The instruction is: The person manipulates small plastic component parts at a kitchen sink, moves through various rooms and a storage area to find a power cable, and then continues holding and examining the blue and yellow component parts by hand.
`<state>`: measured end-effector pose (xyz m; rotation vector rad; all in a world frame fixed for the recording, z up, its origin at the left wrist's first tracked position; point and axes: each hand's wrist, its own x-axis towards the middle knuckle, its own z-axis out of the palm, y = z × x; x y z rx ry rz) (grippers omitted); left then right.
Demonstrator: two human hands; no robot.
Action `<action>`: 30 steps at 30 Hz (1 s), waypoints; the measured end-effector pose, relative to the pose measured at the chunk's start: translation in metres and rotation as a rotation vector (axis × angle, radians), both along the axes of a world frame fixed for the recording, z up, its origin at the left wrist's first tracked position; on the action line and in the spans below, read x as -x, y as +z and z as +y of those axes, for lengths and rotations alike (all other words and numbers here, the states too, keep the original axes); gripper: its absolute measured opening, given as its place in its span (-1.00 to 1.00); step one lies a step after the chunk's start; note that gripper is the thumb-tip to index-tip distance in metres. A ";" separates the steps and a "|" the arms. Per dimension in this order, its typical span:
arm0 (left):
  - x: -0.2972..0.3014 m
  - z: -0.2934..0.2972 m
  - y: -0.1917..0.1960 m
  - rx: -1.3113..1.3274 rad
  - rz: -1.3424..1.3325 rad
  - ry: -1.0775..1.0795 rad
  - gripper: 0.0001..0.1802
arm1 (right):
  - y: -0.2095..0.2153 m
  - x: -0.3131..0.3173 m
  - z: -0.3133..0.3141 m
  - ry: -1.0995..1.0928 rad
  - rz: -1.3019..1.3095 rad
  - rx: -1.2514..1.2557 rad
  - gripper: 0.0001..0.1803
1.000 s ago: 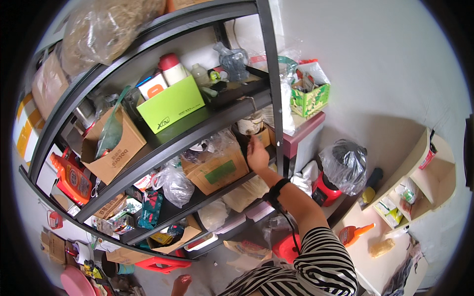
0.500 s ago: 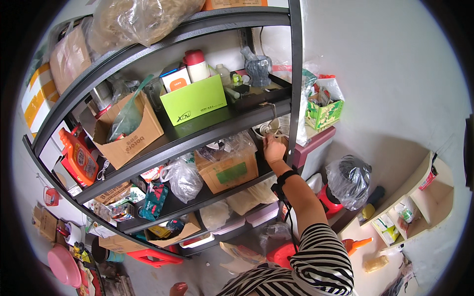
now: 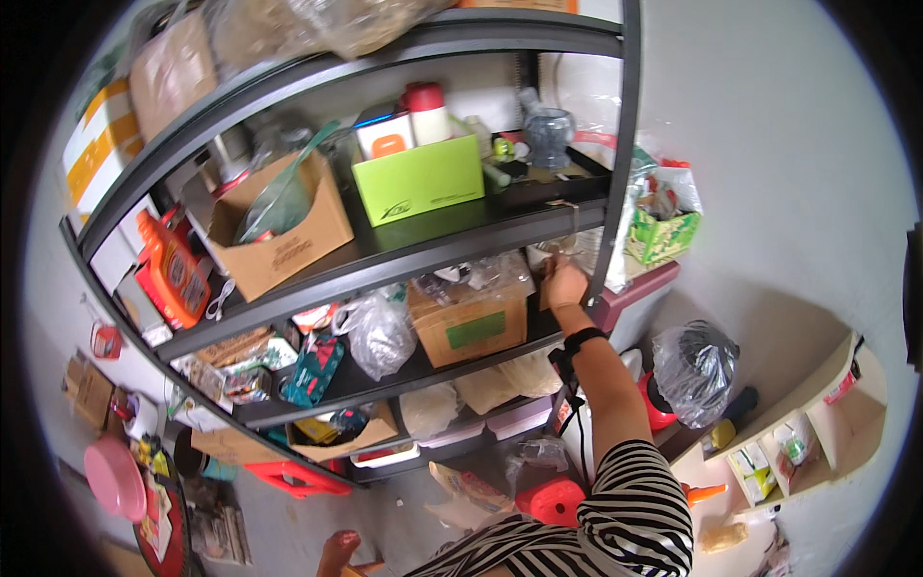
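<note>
My right hand [image 3: 565, 284] reaches to the right end of the rack's middle level, beside the upright post. Its fingers are closed in a pinch on a white coiled cord, now mostly hidden behind them. A thin string [image 3: 575, 219] hangs from the shelf edge just above. Left of this hand stands a brown cardboard box [image 3: 468, 330] with clear plastic bags on top. My left hand [image 3: 336, 552] is low at the lower edge, fingers curled; whether it holds anything is hidden.
The black metal rack [image 3: 404, 248] carries a lime-green box [image 3: 418, 181], an open carton [image 3: 279, 245] and an orange bottle [image 3: 173, 274]. Right of it are a plastic-covered dark object [image 3: 694, 370] and a cream shelf unit [image 3: 846, 413]. A red stool [image 3: 550, 500] stands below.
The view has shifted, so the rack sits further right and lower in the picture. My right hand stays at the same spot on the rack; more of my left hand shows.
</note>
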<state>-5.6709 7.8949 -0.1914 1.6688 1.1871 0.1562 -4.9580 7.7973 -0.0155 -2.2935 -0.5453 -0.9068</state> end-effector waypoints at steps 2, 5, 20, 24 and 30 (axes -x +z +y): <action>-0.012 -0.007 0.011 -0.026 0.015 0.016 -0.70 | 0.001 0.000 -0.002 0.014 0.082 -0.004 -0.76; 0.001 -0.013 0.029 -0.059 -0.007 0.076 -0.69 | 0.014 0.055 0.000 0.130 0.044 -0.162 -0.77; 0.142 -0.088 0.040 0.005 -0.031 0.337 -0.63 | 0.002 0.124 -0.002 0.299 0.139 0.112 -0.41; 0.151 -0.099 0.049 -0.159 0.096 0.092 -0.57 | 0.009 0.115 0.001 0.359 0.245 0.102 -0.40; 0.170 -0.112 0.027 -0.236 0.001 0.185 -0.64 | -0.006 0.159 -0.025 0.265 0.018 -0.378 -0.76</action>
